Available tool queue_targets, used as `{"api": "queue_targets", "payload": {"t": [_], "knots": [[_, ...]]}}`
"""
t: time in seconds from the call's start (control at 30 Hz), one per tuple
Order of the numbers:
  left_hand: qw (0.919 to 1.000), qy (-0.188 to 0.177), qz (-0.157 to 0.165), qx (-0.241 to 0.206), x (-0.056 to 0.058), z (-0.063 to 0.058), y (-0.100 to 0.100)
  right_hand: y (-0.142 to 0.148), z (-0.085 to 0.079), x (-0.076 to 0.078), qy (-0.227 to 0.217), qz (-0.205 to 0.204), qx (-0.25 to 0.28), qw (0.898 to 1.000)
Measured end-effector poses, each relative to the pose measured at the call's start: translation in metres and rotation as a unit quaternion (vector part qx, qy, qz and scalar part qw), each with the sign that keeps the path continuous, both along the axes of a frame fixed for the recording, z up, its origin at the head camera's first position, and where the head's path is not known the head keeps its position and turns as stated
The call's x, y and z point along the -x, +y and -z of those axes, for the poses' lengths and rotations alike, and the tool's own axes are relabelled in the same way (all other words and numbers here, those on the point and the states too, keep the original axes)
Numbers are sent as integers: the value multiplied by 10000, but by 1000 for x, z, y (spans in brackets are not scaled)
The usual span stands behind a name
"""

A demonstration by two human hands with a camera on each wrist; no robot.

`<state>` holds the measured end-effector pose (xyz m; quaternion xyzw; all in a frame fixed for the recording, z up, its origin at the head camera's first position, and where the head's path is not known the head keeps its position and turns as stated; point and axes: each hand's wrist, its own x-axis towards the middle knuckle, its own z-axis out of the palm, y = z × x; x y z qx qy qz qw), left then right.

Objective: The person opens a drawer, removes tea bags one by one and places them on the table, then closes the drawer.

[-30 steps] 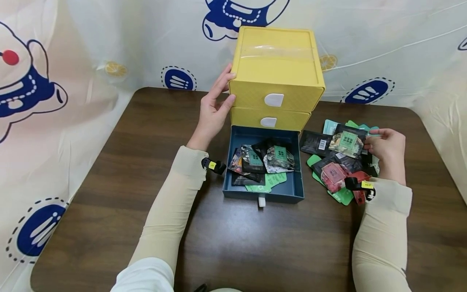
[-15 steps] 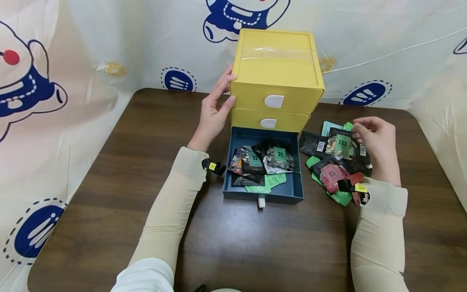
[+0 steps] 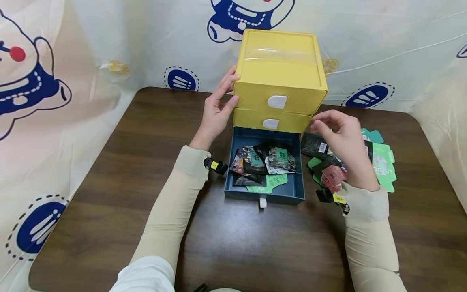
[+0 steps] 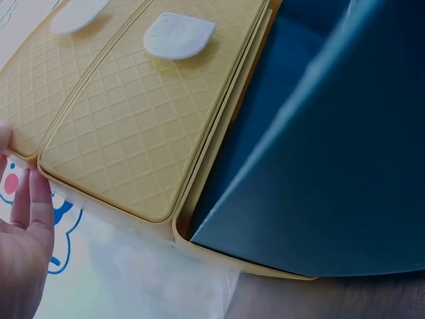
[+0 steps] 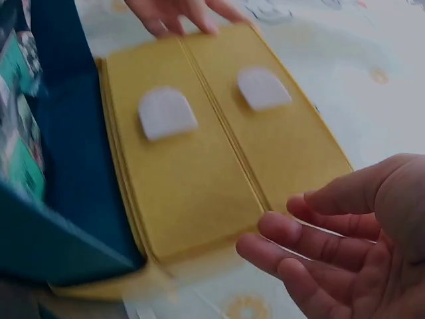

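My left hand [image 3: 215,111] rests against the left side of a yellow drawer box [image 3: 279,73], its thumb at the front corner. In the left wrist view, that hand's fingers lie straight along the box's edge. The bottom drawer, dark blue [image 3: 242,195], is pulled out and holds several black sachets [image 3: 254,162] and green packets [image 3: 268,184]. My right hand [image 3: 344,136] hovers by the box's right front edge, above a pile. Its fingers are loosely bent with nothing between them in the right wrist view. Whether they touch the box is unclear.
On the brown table [image 3: 146,134], right of the drawer, lies the pile: a black sachet with a barcode [image 3: 311,146], a pink-labelled sachet [image 3: 333,175] and a green packet [image 3: 383,166]. My right hand hides part of it. A printed curtain [image 3: 138,44] hangs behind.
My right hand has left the far right of the pile and moved left to the box's right edge. Green packets formerly behind it now show. The left hand keeps its place on the box.
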<state>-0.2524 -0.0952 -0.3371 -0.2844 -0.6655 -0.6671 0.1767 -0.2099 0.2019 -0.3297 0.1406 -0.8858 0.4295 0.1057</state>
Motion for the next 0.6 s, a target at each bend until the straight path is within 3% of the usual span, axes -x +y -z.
{"api": "queue_targets", "payload": {"t": [0.13, 0.27, 0.33, 0.43, 0.53, 0.6], "knots": [[10000, 16, 56, -18, 0, 0, 2, -18, 7, 4, -105, -708, -552, 9959], [9999, 27, 127, -51, 0, 1, 3, -32, 14, 8, -439, -1507, -1265, 9795], [9999, 33, 110, -58, 1, 1, 2, -38, 15, 11, -670, -1952, -1677, 9640], [10000, 37, 72, -49, 2, 0, 1, -44, 15, 17, -1162, -2539, -2277, 9328], [10000, 53, 72, -20, 2, 0, 0, -48, 15, 23, -1525, -2884, -2804, 9028], [10000, 43, 69, -7, 2, 0, -1, -51, 14, 25, -1708, -2967, -3068, 8881]]}}
